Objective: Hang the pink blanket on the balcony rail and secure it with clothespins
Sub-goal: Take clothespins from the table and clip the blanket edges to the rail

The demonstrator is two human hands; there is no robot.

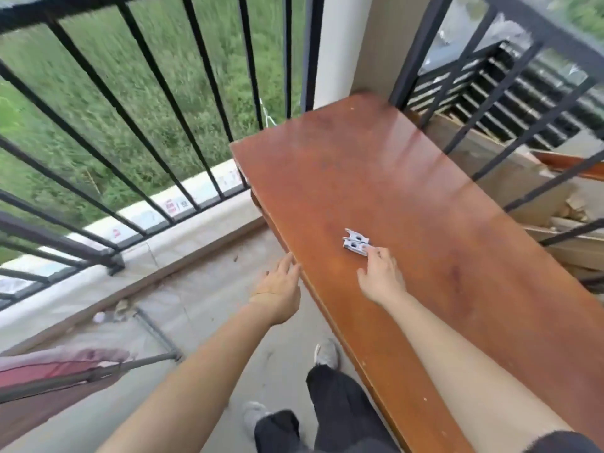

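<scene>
Right hand (380, 276) fingertips touch the clothespins (356, 245) on the table (425, 191), grip unclear. Left hand (281, 289) relaxed at the table edge. Pink blanket (49, 367) lower left, off the rail (39, 14). Pinch both clips firmly before lifting.

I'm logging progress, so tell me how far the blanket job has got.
Done: the pink blanket looks draped over a dark bar at lower left, though I cannot tell what bar it is. In hand: the right hand touches two clothespins on the wooden table, no firm grip yet; the left hand is open. Left: pinning the blanket.
</scene>
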